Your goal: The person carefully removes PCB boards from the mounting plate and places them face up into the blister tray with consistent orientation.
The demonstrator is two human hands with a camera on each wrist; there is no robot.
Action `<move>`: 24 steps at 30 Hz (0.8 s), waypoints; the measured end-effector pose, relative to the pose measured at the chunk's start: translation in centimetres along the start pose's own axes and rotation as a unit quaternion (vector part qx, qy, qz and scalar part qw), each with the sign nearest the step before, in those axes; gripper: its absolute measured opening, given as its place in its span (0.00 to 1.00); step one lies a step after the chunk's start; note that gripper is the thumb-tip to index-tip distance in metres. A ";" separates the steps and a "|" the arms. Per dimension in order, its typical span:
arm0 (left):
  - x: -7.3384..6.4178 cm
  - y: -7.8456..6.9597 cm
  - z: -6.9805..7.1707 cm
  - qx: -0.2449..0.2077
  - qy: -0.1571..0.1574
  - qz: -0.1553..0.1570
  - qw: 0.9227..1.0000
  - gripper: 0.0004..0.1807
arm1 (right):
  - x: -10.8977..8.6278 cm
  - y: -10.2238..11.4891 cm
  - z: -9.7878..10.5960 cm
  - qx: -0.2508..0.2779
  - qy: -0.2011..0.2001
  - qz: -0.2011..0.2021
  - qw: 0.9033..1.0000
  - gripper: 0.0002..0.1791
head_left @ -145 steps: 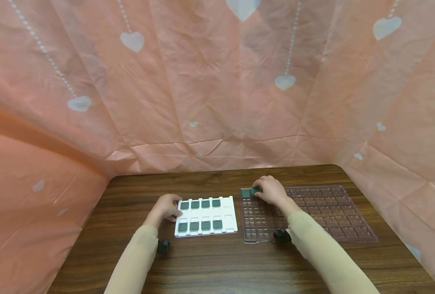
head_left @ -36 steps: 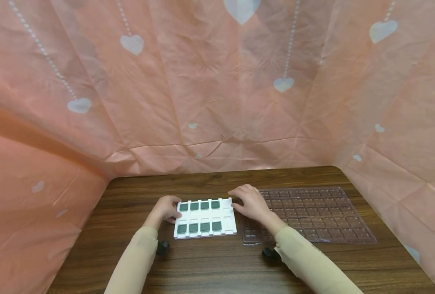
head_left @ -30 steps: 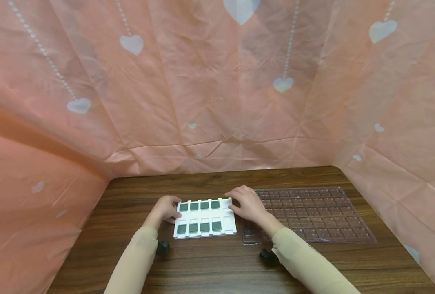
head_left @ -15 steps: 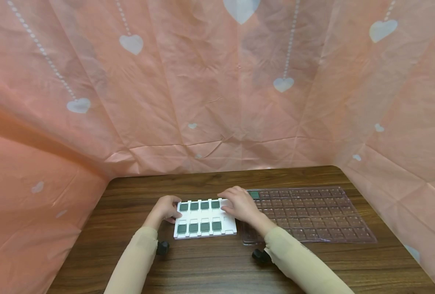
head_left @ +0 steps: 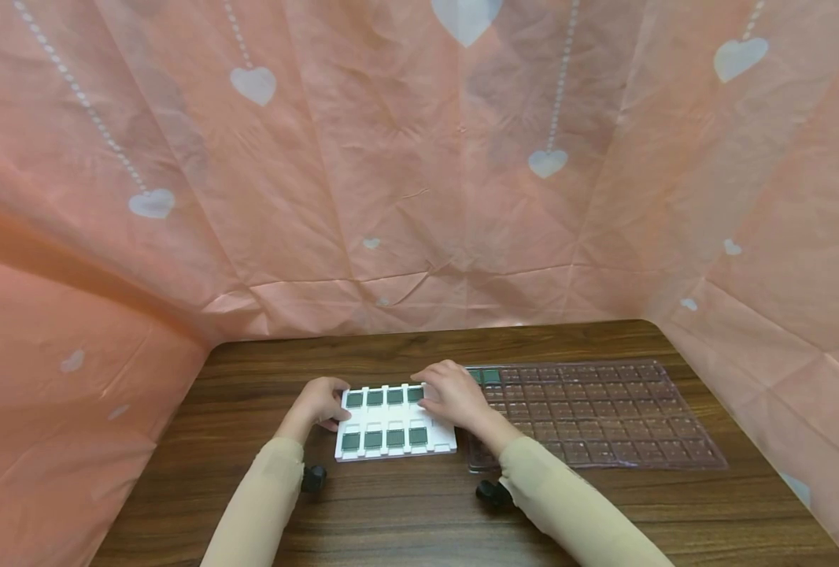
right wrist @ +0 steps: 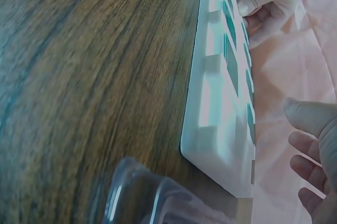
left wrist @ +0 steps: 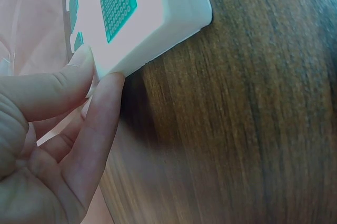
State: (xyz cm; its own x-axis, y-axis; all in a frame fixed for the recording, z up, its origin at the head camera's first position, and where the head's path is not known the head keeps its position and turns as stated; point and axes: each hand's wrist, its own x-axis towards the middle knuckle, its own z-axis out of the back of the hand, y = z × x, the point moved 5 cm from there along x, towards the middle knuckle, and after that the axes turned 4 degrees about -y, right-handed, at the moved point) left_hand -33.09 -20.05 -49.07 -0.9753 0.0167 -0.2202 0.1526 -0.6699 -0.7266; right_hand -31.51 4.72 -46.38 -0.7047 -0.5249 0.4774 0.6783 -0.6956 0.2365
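Observation:
A white plastic tray (head_left: pixel 384 421) lies on the table, with square green chips (head_left: pixel 395 438) in two rows and vacant pockets at its right end. My left hand (head_left: pixel 320 402) pinches the tray's left side between thumb and fingers; the left wrist view shows the fingertips at its edge. Over the upper right part of the tray hovers my right hand (head_left: pixel 455 394), near the last chip (head_left: pixel 415 394) of the far row. In the right wrist view its fingers are apart with nothing between them. A clear plastic blister tray (head_left: pixel 596 409) sits to the right, two green chips (head_left: pixel 491 376) in its far left corner.
The wooden table (head_left: pixel 391 512) ends at a pink curtain (head_left: pixel 419 236) that hangs behind and on both sides. A narrow gap separates the white tray from the blister tray. The right forearm (head_left: pixel 554 488) crosses in front of the blister tray's near left corner.
Earlier my right hand set a green chip into the blister tray beside another. It has since moved left over the white tray, uncovering those two chips. My left hand stays put.

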 end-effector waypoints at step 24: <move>0.2 0.2 0.0 0.003 0.003 -0.001 1.000 0.33 | 1.1 -0.1 -2.0 -0.035 0.053 -0.047 0.997 0.24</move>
State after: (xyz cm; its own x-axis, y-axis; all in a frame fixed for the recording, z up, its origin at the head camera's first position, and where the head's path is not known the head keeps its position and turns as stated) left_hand -33.24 -20.15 -49.28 -0.9746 0.0237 -0.2227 0.1488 -0.6748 -0.7228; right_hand -32.79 3.21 -47.55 -0.7854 -0.5013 0.3632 0.5942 -0.7749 0.2153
